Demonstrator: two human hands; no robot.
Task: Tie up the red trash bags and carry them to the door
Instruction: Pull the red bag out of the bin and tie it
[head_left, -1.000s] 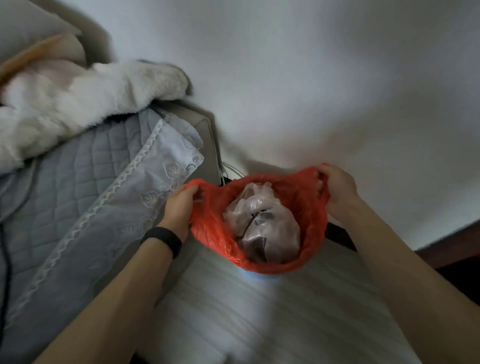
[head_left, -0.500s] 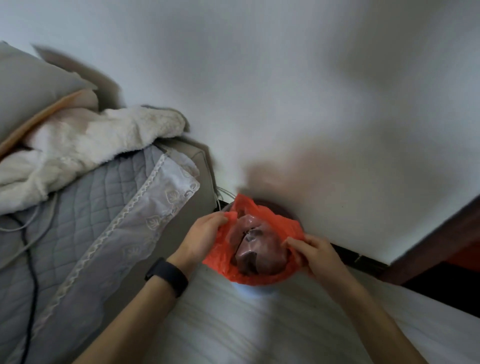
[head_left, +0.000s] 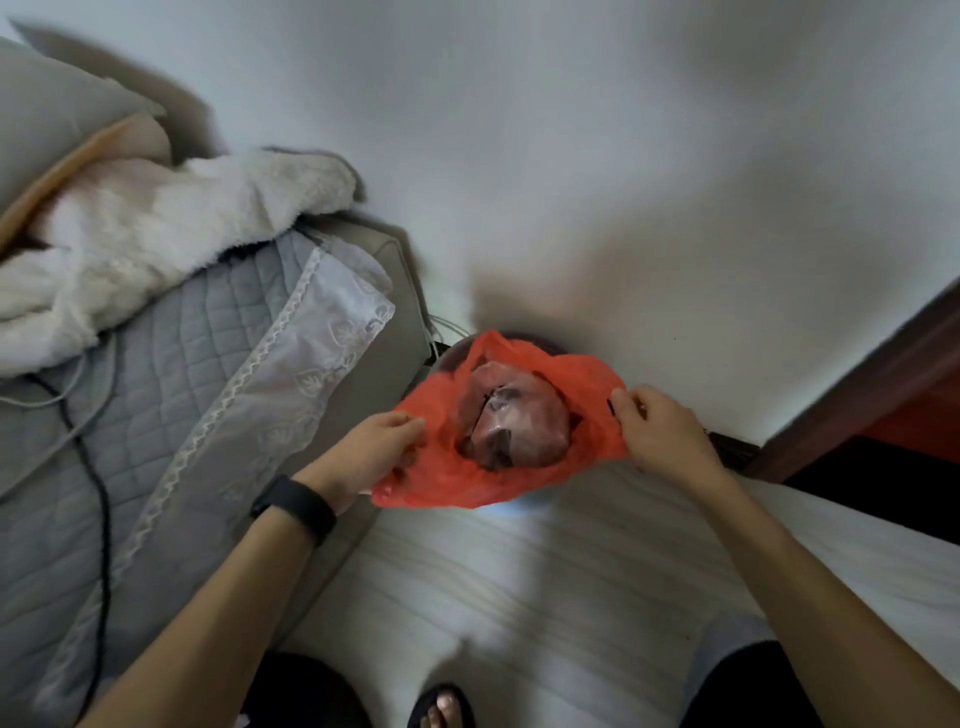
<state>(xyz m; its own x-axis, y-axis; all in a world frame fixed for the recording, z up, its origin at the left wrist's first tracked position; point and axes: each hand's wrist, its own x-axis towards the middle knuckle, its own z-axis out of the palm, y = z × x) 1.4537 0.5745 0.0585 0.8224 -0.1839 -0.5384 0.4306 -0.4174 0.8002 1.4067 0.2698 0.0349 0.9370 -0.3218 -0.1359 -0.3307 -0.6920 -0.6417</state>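
Observation:
A red trash bag (head_left: 587, 379) hangs open between my hands, low against the white wall. Inside it lies a bundled translucent bag of rubbish (head_left: 514, 421). My left hand (head_left: 371, 454), with a black band on its wrist, pinches the bag's left edge. My right hand (head_left: 657, 431) grips the bag's right edge. The rim of a dark round bin (head_left: 449, 353) shows just behind the bag; most of it is hidden.
A bed (head_left: 156, 395) with a grey quilt, lace cover and a white fluffy blanket (head_left: 156, 228) fills the left side. A black cable (head_left: 96, 478) runs over it. A dark wooden door frame (head_left: 852, 384) stands at the right. My sandalled foot (head_left: 441, 706) is on the pale wood floor.
My hands have pulled apart, spreading the bag's mouth wider than half a second ago. The view has tilted down, so my foot and more floor now show.

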